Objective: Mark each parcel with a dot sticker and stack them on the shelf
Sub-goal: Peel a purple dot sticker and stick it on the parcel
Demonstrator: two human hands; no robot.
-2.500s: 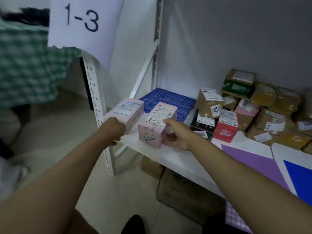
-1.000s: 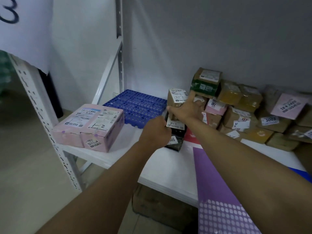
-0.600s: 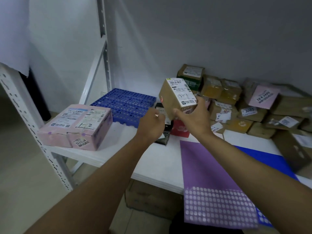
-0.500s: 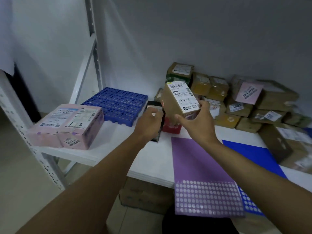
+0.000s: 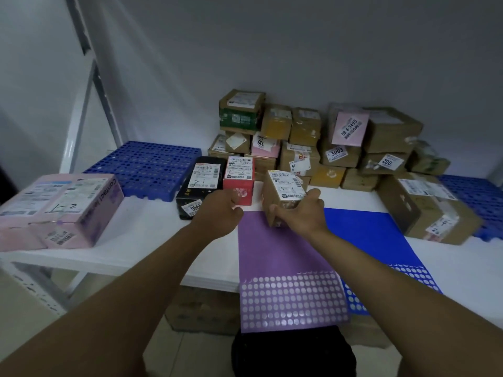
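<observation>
White shelf (image 5: 152,240) carries a purple sticker sheet (image 5: 283,270) at its front edge, where the right hand (image 5: 302,213) grips a brown parcel (image 5: 284,195) that could tip, while the left hand (image 5: 217,213) hovers, fingers loosely curled, empty.

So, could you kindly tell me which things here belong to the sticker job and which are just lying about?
Job:
- small brown cardboard parcel, gripped by the right hand
- purple dot-sticker sheet
- blue dot-sticker sheet
- two pink boxes
- left hand

Lying about:
- blue perforated plastic pallet
</observation>
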